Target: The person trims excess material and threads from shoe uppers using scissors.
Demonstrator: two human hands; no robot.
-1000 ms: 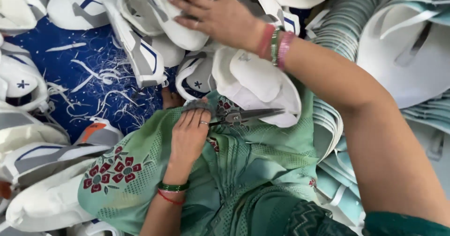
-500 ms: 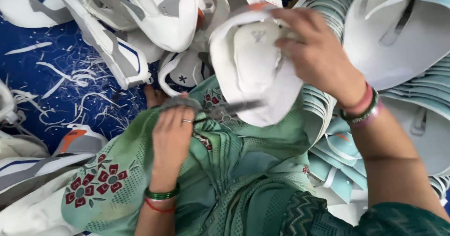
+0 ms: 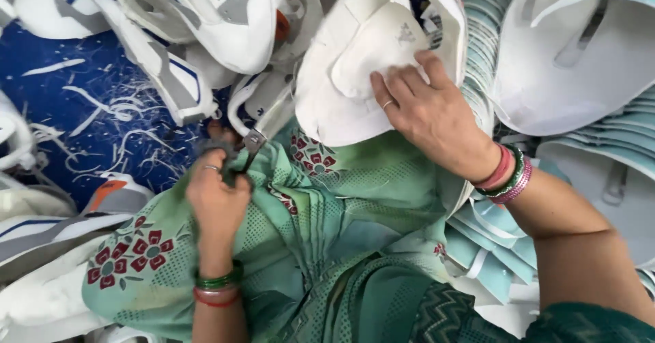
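White shoe uppers (image 3: 205,22) lie heaped over a blue floor (image 3: 61,104) strewn with pale trimmings, many cut off by the frame edges. On the right, the right hand (image 3: 430,114) presses flat on a white shoe upper (image 3: 361,70), fingers spread. Nearer left, the left hand (image 3: 217,196) is clenched around small scissors (image 3: 249,145), handles hidden in the fist, above a green patterned garment (image 3: 327,220).
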